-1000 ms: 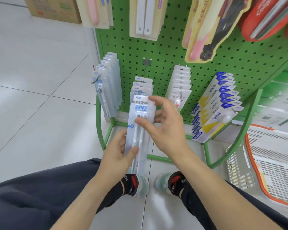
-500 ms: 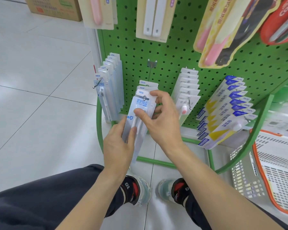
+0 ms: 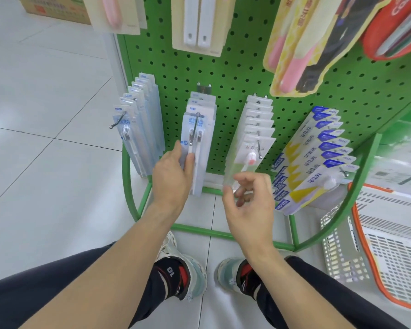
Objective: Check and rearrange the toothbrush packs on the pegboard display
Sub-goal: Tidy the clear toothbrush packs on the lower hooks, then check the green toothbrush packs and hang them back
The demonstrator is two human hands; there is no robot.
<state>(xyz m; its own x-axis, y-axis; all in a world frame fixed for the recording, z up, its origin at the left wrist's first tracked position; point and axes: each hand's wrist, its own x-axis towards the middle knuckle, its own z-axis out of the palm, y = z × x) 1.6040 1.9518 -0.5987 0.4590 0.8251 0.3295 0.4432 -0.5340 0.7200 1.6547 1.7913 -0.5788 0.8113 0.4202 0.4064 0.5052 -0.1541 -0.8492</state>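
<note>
While left hand (image 3: 173, 176) grips "NEW" toothbrush pack (image 3: 195, 148) on peg, right hand (image 3: 249, 203) loosely curled, empty.

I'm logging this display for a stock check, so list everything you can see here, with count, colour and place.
pegboard: one, green, upright ahead
lower toothbrush stacks: four pegs; clear far left, blue-white twin packs, clear with pink-headed brush, blue-yellow
upper packs: several, cream, pink, red, top row
basket: one, white with orange rim, floor right
cardboard box: one, brown, top left
shoes: two, pale, floor
left hand: on the front twin pack
right hand: at the clear stack's bottom
</note>
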